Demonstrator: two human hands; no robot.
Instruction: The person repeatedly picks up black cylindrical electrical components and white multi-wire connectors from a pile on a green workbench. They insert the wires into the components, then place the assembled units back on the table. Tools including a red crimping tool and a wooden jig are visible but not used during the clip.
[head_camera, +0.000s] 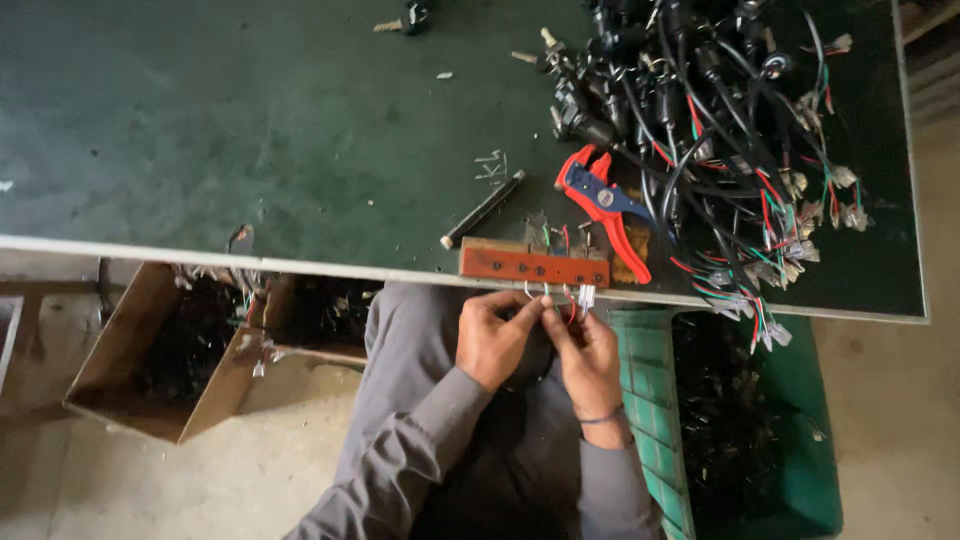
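My left hand (492, 335) and my right hand (587, 350) meet just below the table's front edge, over my lap. Both pinch a small wire harness (572, 302) with thin coloured wires and a white connector. Right above the hands an orange-brown block (533, 266) lies on the table edge, with wires stuck up behind it. A red and blue wire stripper (604, 206) rests on the dark green table (250, 130) just beyond the block. Beside it lies a black pen-like rod (483, 209).
A big heap of black switches with coloured wires (715, 110) covers the table's right side. A cardboard box (170, 350) of dark parts sits on the floor at left. A green crate (760, 430) of parts stands at right. A few loose parts (408, 17) lie at the far edge.
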